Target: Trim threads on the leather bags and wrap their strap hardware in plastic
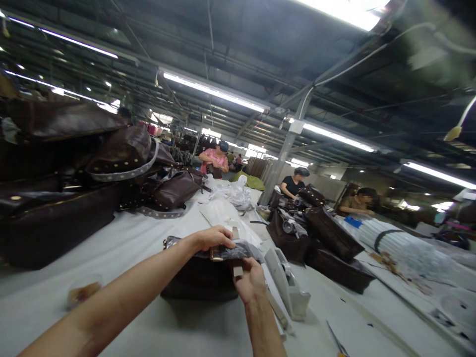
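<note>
A dark brown leather bag (197,281) rests on the white-covered table right in front of me. Across its top runs a handle in grey plastic wrap (243,249). My left hand (214,238) pinches this wrapped handle from above, thumb and fingers together. My right hand (251,280) closes on the handle from below, fingers partly hidden behind it. A short beige strip (237,268) crosses the handle between my hands, its lower end against my right fingers. Gold-coloured metal (216,254) shows under my left fingertips.
Dark bags are piled at left (55,218) and at right (330,233). A pale tape dispenser (288,285) stands right of my right hand. Scissors (336,339) lie at the front edge. White plastic (234,193) is heaped behind the bag. Several people work farther back.
</note>
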Demonstrator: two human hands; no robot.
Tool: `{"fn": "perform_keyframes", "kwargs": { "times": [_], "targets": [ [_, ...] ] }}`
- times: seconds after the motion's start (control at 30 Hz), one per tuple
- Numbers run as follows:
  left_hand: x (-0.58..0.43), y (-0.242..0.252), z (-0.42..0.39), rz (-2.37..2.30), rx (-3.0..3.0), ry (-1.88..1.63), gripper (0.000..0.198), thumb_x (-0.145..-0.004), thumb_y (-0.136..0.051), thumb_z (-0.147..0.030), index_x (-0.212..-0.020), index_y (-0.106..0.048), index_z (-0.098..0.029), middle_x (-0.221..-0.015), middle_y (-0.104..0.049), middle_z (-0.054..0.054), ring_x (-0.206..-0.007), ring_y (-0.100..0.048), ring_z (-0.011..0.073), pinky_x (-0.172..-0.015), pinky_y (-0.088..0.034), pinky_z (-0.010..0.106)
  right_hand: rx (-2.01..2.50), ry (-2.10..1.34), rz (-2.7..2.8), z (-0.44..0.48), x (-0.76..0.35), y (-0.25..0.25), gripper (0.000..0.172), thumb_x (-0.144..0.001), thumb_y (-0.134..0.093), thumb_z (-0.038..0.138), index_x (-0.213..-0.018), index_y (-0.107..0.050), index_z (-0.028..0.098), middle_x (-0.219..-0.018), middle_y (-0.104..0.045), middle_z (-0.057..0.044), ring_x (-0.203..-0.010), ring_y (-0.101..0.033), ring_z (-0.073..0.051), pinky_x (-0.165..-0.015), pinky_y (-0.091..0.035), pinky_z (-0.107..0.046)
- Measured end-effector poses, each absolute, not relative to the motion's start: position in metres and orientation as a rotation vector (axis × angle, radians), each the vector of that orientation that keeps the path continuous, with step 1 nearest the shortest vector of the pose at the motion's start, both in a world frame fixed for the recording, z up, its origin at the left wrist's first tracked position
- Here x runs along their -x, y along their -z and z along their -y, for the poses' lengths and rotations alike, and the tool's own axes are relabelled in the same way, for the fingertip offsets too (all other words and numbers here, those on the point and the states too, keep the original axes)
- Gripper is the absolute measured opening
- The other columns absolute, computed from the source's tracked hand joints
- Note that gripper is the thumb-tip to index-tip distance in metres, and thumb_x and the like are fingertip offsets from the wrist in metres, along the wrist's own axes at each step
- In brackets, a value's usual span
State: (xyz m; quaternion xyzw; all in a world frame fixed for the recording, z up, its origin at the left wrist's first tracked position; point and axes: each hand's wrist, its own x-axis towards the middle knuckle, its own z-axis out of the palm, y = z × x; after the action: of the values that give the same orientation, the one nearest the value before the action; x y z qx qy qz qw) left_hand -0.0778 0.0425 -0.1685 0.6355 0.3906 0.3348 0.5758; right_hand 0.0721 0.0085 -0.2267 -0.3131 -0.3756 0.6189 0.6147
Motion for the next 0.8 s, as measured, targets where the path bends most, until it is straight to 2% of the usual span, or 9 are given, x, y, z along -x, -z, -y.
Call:
{"fn": "perform_keyframes", "kwargs": {
  "times": [0.13, 0.23, 0.4, 0.8],
  "targets": [
    [0.074, 0.172, -0.046, -0.94, -1.481, -0.809, 0.025, -0.043, -0.075, -0.032, -0.055, -0.06, -0.016, -0.052, -0.053, -0.003, -0.052, -0.045, 0.0112, -0.051, -0.031, 0.024, 0.569, -1.469, 0.75, -0.004, -0.067, 0.226, 0.016, -0.066, -0.067, 0.026, -0.081, -0.068, 0.021, -0.075, -0.071, 0.001, -0.084, -0.068, -0.019, -0.086, -0.055, -0.033],
    [0.074, 0.173, -0.048, -0.939, -1.487, -0.831, 0.024, -0.043, -0.075, -0.03, -0.057, -0.063, -0.015, -0.054, -0.055, -0.003, -0.054, -0.046, 0.0115, -0.052, -0.033, 0.024, 0.534, -1.425, 0.707, -0.008, -0.057, 0.232, 0.018, -0.068, -0.071, 0.031, -0.083, -0.068, 0.021, -0.081, -0.072, 0.001, -0.093, -0.067, -0.018, -0.093, -0.051, -0.032],
    [0.076, 0.173, -0.047, -0.935, -1.489, -0.854, 0.025, -0.045, -0.074, -0.031, -0.062, -0.065, -0.014, -0.057, -0.056, -0.003, -0.055, -0.047, 0.0109, -0.053, -0.034, 0.023, 0.562, -1.4, 0.704, -0.028, -0.051, 0.248, 0.024, -0.068, -0.075, 0.038, -0.083, -0.068, 0.02, -0.085, -0.072, -0.001, -0.095, -0.067, -0.021, -0.094, -0.051, -0.036],
    [0.076, 0.174, -0.052, -1.006, -1.569, -0.934, 0.024, -0.048, -0.071, -0.022, -0.07, -0.063, -0.016, -0.063, -0.056, -0.005, -0.063, -0.048, 0.0125, -0.056, -0.035, 0.022, 0.611, -1.466, 0.612, -0.043, -0.056, 0.254, 0.023, -0.065, -0.079, 0.035, -0.079, -0.068, 0.019, -0.08, -0.073, -0.003, -0.089, -0.069, -0.022, -0.088, -0.055, -0.038]
  ]
}}
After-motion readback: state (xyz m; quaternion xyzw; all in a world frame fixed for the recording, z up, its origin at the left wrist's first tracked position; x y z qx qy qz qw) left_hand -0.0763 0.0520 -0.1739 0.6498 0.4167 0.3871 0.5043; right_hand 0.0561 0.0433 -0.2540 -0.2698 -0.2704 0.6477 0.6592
